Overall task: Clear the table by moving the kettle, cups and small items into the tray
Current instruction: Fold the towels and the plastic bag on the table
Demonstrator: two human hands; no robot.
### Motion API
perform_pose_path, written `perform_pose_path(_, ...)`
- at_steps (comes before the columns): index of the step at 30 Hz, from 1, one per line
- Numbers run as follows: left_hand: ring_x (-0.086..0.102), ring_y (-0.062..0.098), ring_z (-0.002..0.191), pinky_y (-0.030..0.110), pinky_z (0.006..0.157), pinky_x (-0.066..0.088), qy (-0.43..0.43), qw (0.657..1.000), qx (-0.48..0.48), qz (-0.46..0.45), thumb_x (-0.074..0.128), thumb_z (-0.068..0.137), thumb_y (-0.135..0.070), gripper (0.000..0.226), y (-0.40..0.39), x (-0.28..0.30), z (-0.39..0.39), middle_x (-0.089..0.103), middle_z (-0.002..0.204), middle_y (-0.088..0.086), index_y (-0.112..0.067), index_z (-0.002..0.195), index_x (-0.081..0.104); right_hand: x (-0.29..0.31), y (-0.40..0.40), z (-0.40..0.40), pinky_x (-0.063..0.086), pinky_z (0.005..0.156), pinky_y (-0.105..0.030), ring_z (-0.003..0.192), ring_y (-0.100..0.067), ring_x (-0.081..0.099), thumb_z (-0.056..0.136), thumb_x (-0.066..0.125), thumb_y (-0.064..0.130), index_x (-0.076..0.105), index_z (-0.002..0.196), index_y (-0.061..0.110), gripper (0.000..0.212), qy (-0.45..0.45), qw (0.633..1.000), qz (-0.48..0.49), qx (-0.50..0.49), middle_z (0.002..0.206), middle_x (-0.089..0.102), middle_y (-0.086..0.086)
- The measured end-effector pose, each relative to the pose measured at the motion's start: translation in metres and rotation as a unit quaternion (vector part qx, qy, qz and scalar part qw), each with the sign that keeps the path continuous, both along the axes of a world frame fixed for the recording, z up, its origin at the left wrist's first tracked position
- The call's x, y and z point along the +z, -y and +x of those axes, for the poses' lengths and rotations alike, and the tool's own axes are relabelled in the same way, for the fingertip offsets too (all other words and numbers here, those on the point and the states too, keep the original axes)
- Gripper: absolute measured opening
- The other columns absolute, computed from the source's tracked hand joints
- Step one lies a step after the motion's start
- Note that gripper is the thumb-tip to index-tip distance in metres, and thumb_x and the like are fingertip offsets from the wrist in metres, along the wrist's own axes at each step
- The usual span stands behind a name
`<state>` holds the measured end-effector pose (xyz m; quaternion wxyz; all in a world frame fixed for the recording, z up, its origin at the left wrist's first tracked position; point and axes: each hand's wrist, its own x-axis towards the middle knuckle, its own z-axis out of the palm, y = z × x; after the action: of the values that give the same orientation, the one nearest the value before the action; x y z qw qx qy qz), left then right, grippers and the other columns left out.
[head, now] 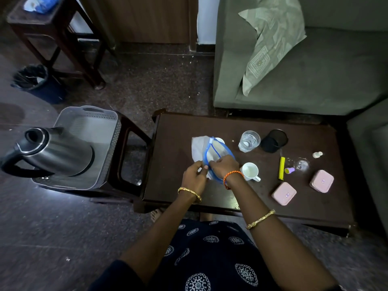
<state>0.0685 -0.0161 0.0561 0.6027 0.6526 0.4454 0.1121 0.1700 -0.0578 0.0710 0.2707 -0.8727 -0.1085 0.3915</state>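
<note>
From the head camera, a dark brown table (pixel 180 131) sits in the middle of the room. The left hand (pixel 194 177) and the right hand (pixel 224 165) meet over the table, and both pinch the near edge of a blue-rimmed bag (pixel 217 150) with curled fingers. Under the bag lies a white paper (pixel 198 145). Just right of the right hand stands a white cup (pixel 251 171), with its handle pointing to the near right. Farther back stands a clear glass (pixel 249 141), and a black mesh cup (pixel 274 141) stands just beside it on the right. More to the right lie a yellow stick (pixel 282 168), a small purple cap (pixel 289 170), a small clear glass thing (pixel 302 164) and a tiny white bottle (pixel 317 154). Two pink boxes sit near the right end, one nearer (pixel 283 193) and one farther right (pixel 321 181). To the left of the table, a gray tray (pixel 109 127) rests on a dark stool (pixel 134 148). The shiny kettle (pixel 54 151) is in the tray, tilted, with its black handle hanging out over the left side. A green sofa (pixel 315 76) with a pillow (pixel 270 38) stands behind the table, and a dark bin (pixel 34 80) stands on the floor far to the left.
</note>
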Motion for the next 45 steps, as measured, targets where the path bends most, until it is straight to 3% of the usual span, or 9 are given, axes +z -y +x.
perform_pose_path(6, 0.06, 0.027, 0.068, 0.036, 0.072, 0.057, -0.07, 0.997, -0.005, 0.009, 0.055, 0.09, -0.014, 0.019, 0.017, -0.014, -0.004, 0.066, 0.076, 0.019, -0.002, 0.079, 0.064, -0.013, 0.012, -0.002, 0.048, 0.081, -0.032, 0.103, -0.034, 0.06, 0.081, 0.055, 0.008, 0.064, 0.096, 0.002, 0.019, 0.089, 0.991, -0.067, 0.076, 0.107, 0.066, -0.02)
perform_pose_path(9, 0.056, 0.022, 0.063, 0.02, 0.054, 0.035, -0.115, 0.991, 0.013, 0.069, 0.055, 0.088, -0.015, 0.022, 0.017, -0.017, -0.003, 0.068, 0.073, 0.021, 0.001, 0.074, 0.064, -0.01, 0.016, -0.01, 0.049, 0.078, -0.034, 0.099, -0.036, 0.061, 0.08, 0.053, 0.012, 0.063, 0.095, 0.005, 0.019, 0.145, 0.985, -0.061, 0.073, 0.104, 0.066, -0.019)
perform_pose_path(16, 0.047, 0.025, 0.063, 0.023, 0.053, 0.021, -0.174, 0.977, 0.031, 0.117, 0.053, 0.085, -0.01, 0.029, -0.003, -0.016, 0.013, 0.048, 0.054, 0.004, -0.011, 0.057, 0.043, 0.021, 0.015, -0.01, 0.042, 0.066, -0.041, 0.079, -0.039, 0.056, 0.079, 0.054, 0.014, 0.057, 0.08, 0.0, 0.014, 0.314, 0.94, 0.132, 0.002, 0.082, 0.063, -0.025)
perform_pose_path(21, 0.051, 0.029, 0.063, 0.032, 0.058, 0.03, -0.17, 0.966, 0.053, 0.188, 0.054, 0.084, -0.007, 0.02, -0.042, -0.009, 0.011, 0.063, 0.074, 0.029, -0.003, 0.064, 0.05, 0.031, 0.018, 0.022, 0.036, 0.067, -0.027, 0.068, -0.02, 0.047, 0.081, 0.056, 0.01, 0.056, 0.071, 0.006, 0.011, 0.141, 0.936, 0.233, -0.223, 0.062, 0.05, -0.002)
perform_pose_path(32, 0.059, 0.041, 0.107, 0.046, 0.085, 0.047, -0.352, 0.893, -0.11, 0.259, 0.045, 0.09, -0.014, 0.028, -0.141, -0.051, 0.046, 0.06, 0.118, 0.02, 0.0, 0.11, 0.059, -0.011, -0.008, 0.048, 0.043, 0.073, -0.029, 0.085, -0.021, 0.052, 0.078, 0.058, 0.0, 0.061, 0.081, 0.019, 0.019, -0.083, 0.913, 0.206, -0.341, 0.088, 0.06, -0.001)
perform_pose_path(38, 0.051, 0.038, 0.12, 0.042, 0.101, 0.039, -0.326, 0.925, -0.174, 0.085, 0.048, 0.092, -0.04, 0.05, -0.138, -0.095, 0.053, 0.056, 0.129, 0.022, -0.003, 0.126, 0.05, -0.024, -0.021, 0.057, 0.046, 0.066, -0.032, 0.078, -0.024, 0.057, 0.085, 0.045, -0.004, 0.054, 0.108, 0.006, 0.027, -0.253, 0.812, 0.31, -0.426, 0.091, 0.059, -0.01)
perform_pose_path(41, 0.056, 0.034, 0.111, 0.04, 0.096, 0.046, -0.164, 0.969, -0.067, -0.169, 0.045, 0.093, -0.039, 0.039, -0.114, -0.067, 0.061, 0.06, 0.123, 0.015, -0.008, 0.115, 0.057, -0.023, -0.02, 0.054, 0.049, 0.072, -0.035, 0.083, -0.027, 0.059, 0.086, 0.04, -0.002, 0.055, 0.11, 0.005, 0.029, -0.322, 0.763, 0.355, -0.434, 0.094, 0.062, -0.012)
perform_pose_path(43, 0.058, 0.029, 0.104, 0.041, 0.093, 0.046, -0.063, 0.932, -0.018, -0.356, 0.041, 0.094, -0.041, 0.034, -0.098, -0.041, 0.063, 0.065, 0.11, 0.008, -0.015, 0.103, 0.061, -0.023, -0.019, 0.05, 0.049, 0.076, -0.036, 0.087, -0.028, 0.059, 0.087, 0.038, -0.002, 0.055, 0.113, 0.005, 0.032, -0.332, 0.743, 0.373, -0.445, 0.1, 0.062, -0.013)
perform_pose_path(45, 0.06, 0.027, 0.103, 0.043, 0.093, 0.046, 0.005, 0.917, -0.016, -0.399, 0.036, 0.093, -0.045, 0.039, -0.083, -0.024, 0.064, 0.067, 0.106, 0.004, -0.018, 0.103, 0.063, -0.024, -0.018, 0.047, 0.047, 0.081, -0.038, 0.096, -0.032, 0.057, 0.086, 0.038, -0.007, 0.051, 0.123, 0.006, 0.041, -0.318, 0.728, 0.391, -0.464, 0.112, 0.057, -0.016)
